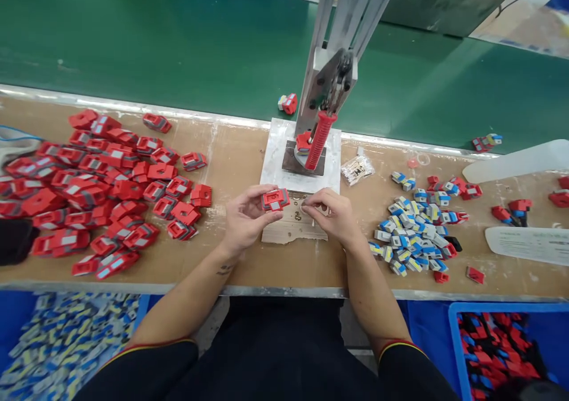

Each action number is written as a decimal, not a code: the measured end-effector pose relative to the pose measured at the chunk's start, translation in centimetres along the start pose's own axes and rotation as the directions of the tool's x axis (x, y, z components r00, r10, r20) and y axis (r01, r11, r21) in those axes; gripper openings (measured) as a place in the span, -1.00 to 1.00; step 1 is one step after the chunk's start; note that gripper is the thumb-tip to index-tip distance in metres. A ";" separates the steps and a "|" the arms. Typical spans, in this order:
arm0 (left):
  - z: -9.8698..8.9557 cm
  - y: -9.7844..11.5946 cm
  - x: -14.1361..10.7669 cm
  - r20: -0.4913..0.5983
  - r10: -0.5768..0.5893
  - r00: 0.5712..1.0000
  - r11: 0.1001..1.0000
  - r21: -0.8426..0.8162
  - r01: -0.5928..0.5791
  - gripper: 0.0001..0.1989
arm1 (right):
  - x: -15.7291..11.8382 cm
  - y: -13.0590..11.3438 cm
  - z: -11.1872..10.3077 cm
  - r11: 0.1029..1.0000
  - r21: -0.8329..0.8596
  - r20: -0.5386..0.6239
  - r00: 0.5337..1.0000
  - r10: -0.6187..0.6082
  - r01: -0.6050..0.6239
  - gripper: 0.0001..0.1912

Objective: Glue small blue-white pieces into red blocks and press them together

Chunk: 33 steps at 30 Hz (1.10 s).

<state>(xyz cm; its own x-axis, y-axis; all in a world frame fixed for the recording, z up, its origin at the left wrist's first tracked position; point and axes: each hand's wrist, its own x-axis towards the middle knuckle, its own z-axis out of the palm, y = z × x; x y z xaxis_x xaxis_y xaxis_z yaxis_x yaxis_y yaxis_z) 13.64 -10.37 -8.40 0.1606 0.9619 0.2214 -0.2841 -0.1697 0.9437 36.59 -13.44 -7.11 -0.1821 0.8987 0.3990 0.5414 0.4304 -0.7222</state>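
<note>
My left hand (244,220) grips a red plastic toy car body (275,199) between thumb and fingers, its hollow side facing me. Close by on the right, my right hand (331,214) is pinched over a piece of cardboard (284,233). A thin pale tip, perhaps a cotton swab, shows below its fingers, but what they hold is mostly hidden. Several small dark metal bits (297,215) lie on the cardboard between the hands. Behind them stands a lever press (329,87) with a red handle (320,140) and another red part (303,142) under it.
A heap of red car bodies (111,182) spreads over the left. At right lie blue-white-yellow parts (413,229) and a bag of cotton swabs (357,169). Blue bins (452,330) stand below the table edge. A green conveyor belt (155,51) runs behind.
</note>
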 end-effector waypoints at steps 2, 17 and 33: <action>0.1 0.2 -0.1 0.022 0.075 0.997 0.996 0.054 -0.076 -0.55 | 0.0 0.1 0.1 1.000 -0.006 -0.003 1.000 -0.012 0.012 -0.91; 0.4 0.2 -0.8 0.143 0.238 0.961 0.916 0.297 -0.271 -0.61 | -0.1 -2.5 -1.9 0.962 0.253 -0.482 0.875 0.038 0.098 -0.76; 1.6 1.3 -1.3 0.255 0.251 0.934 0.872 0.360 -0.333 -0.61 | 0.2 -4.3 1.1 0.900 0.429 -0.352 0.932 0.091 0.074 -0.74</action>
<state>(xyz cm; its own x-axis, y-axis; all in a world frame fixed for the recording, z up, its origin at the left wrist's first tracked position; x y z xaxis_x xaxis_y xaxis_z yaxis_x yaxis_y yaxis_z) 14.56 -12.21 -7.12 0.3195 0.8010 0.5063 0.0393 -0.5450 0.8375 33.31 -15.05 -4.53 0.1685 0.8468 0.5046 0.1218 0.4901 -0.8631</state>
